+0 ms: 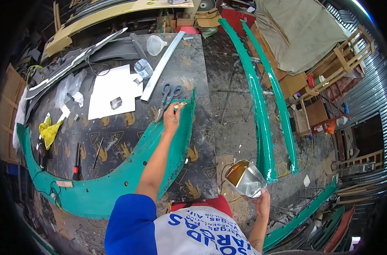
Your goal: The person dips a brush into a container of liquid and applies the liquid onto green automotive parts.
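My left hand is closed round a small paintbrush, its pale handle mostly hidden by my fingers. Its amber-wet tip meets the upper end of the curved green panel, which lies across the dark table. Just beyond that hand, grey-handled scissors lie beside the panel's end. Off the table's right edge, my right hand grips a cut-open metal can by its lower side. The can is tilted, and amber liquid shows inside it.
White sheets, a clear bottle, a funnel, a long pale strip and a yellow cloth lie on the table. Two long glossy green pieces stand to the right. A hose lies on the floor.
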Demonstrator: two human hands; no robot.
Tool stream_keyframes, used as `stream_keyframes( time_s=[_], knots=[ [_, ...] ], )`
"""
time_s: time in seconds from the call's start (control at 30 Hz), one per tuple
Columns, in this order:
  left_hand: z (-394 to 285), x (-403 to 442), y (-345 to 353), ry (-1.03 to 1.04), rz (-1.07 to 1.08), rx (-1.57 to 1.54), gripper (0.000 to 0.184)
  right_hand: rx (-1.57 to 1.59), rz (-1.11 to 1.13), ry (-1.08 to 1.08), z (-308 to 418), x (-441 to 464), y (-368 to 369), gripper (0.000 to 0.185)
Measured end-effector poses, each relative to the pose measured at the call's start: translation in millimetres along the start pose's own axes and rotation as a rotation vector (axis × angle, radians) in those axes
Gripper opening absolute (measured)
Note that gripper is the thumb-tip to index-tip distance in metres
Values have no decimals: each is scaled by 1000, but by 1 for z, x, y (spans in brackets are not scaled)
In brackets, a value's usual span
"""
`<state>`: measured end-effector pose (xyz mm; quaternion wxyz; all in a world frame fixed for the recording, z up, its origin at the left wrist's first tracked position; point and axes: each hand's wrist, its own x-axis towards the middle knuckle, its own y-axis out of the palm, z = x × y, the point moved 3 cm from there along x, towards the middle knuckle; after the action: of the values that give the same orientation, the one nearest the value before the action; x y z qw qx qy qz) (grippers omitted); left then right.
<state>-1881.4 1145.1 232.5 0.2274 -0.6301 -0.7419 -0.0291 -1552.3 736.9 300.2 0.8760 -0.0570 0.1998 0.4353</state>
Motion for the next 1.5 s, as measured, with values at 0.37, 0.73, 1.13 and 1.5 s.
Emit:
stream_keyframes(
  time_s=[0.37, 0.73, 1.13, 1.5],
  knots=[
    [-1, -94, -30, -64, 253, 195, 21, 13, -22, -1, -9, -5, -12, 51],
    [-33, -208, -118, -198, 393, 279, 25, 15, 129, 25, -10, -1, 21, 44],
    [-62, -187, -125, -164, 174, 187, 22, 48, 138, 46, -38, -30, -2, 37],
    [-52, -242, -137, -275, -56, -118, 40, -89, -50, 24, -82, -119, -83, 57]
  ],
)
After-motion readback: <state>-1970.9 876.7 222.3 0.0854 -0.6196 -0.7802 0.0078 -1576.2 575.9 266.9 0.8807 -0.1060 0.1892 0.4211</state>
